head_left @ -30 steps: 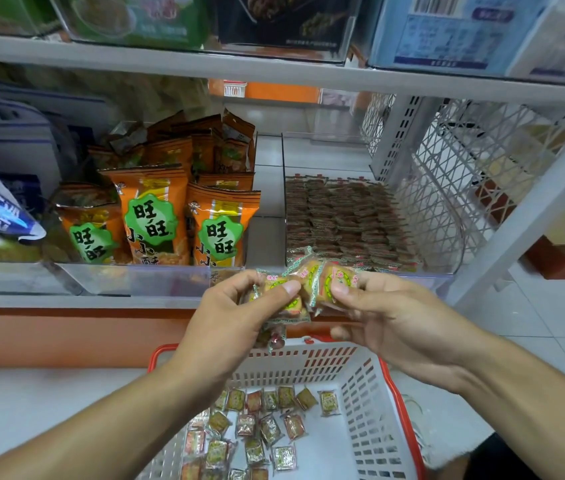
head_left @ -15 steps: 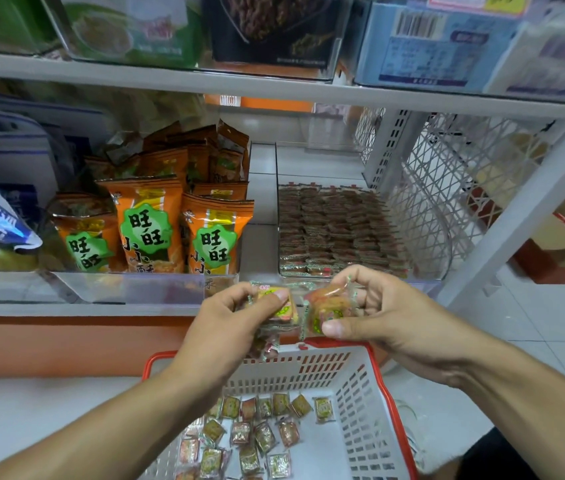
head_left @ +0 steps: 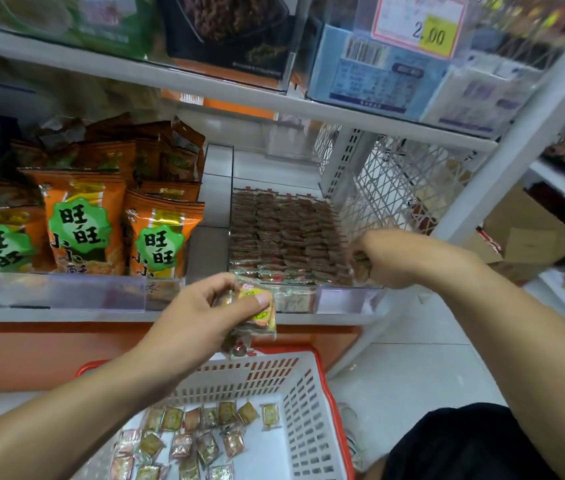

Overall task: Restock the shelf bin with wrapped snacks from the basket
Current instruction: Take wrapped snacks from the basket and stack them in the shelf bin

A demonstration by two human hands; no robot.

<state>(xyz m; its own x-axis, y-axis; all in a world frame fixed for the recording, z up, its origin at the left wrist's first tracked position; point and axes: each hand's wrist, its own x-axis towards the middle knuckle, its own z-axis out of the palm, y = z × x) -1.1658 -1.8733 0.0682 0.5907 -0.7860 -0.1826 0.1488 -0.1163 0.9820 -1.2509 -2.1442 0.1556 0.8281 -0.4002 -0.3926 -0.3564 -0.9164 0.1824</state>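
My left hand grips a stack of wrapped snacks just above the basket. My right hand pinches one snack at the shelf bin, right of the packed rows. Orange bags stand in the neighbouring bin; a mesh panel walls the right.
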